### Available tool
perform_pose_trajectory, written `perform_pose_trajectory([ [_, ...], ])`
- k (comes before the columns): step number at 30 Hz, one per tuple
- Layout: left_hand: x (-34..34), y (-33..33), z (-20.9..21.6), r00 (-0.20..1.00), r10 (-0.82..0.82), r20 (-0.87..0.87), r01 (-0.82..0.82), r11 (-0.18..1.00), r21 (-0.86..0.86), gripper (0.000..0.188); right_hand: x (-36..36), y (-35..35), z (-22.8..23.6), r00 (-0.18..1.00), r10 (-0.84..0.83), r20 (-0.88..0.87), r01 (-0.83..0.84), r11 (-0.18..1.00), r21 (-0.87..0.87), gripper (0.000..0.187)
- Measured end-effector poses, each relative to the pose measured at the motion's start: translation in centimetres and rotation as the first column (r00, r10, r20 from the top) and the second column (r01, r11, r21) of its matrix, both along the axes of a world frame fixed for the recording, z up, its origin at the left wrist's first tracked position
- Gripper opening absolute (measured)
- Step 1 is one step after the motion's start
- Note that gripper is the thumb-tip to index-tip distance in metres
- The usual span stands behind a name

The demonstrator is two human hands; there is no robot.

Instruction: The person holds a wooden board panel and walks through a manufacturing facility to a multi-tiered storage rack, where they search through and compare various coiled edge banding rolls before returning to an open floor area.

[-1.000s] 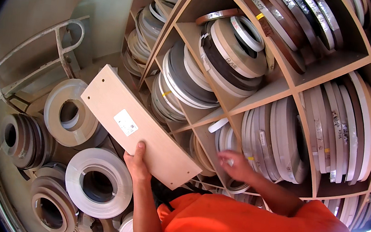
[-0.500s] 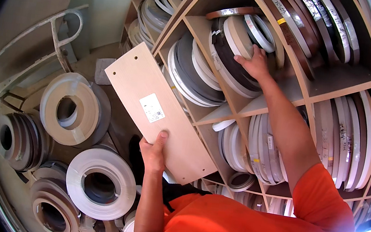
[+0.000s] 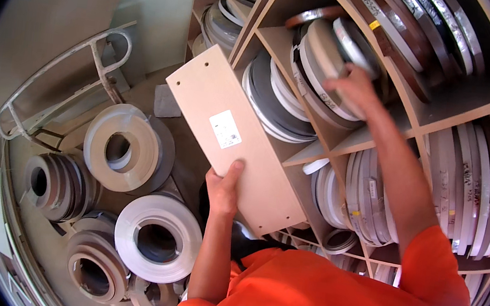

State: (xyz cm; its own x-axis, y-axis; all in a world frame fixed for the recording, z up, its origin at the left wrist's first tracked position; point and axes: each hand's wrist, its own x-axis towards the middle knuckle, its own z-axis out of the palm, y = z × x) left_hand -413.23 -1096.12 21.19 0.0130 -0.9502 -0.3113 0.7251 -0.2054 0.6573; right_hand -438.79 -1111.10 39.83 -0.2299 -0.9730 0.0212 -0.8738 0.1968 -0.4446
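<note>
My left hand grips the lower edge of a pale wooden board, thumb on top. The flat board is held tilted, with small holes near its corners and a white label on its face. My right hand reaches into a shelf compartment, against the front of a beige edge-banding roll; motion blurs its fingers. Beside that roll stand a white-rimmed roll, also blurred, and a dark roll with a white one. A brown roll lies across the top at the back.
The wooden shelf rack holds many upright banding rolls in its compartments. On the floor at left lie stacked rolls, among them a white roll and a beige roll. A metal-framed cart stands behind them, near a grey block.
The view has shifted, so the scene sits further right. My right hand has moved at the beige roll, and the rolls around it have shifted and tilted. My left hand still holds the board.
</note>
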Motion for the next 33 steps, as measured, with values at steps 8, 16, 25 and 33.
perform_pose_trajectory([
  [8,-1.4,1.0,3.0,0.998,-0.045,0.035,0.045,0.999,0.000,0.046,1.9,6.3,0.4,0.987,0.113,-0.112,-0.124,0.988,-0.093,0.074],
  [16,0.5,2.0,5.2,0.999,-0.005,-0.038,0.002,0.997,-0.074,0.051,7.2,12.1,3.5,0.876,0.478,0.061,-0.469,0.875,-0.123,0.081],
  [25,2.4,3.0,12.3,0.995,-0.072,-0.068,0.057,0.978,-0.199,0.056,6.4,14.3,4.0,0.787,0.593,0.169,-0.525,0.788,-0.323,0.081],
  [33,0.4,2.5,13.0,0.989,-0.070,-0.130,0.041,0.975,-0.218,0.051,5.4,14.3,3.6,0.761,0.586,0.277,-0.482,0.797,-0.362,0.091],
])
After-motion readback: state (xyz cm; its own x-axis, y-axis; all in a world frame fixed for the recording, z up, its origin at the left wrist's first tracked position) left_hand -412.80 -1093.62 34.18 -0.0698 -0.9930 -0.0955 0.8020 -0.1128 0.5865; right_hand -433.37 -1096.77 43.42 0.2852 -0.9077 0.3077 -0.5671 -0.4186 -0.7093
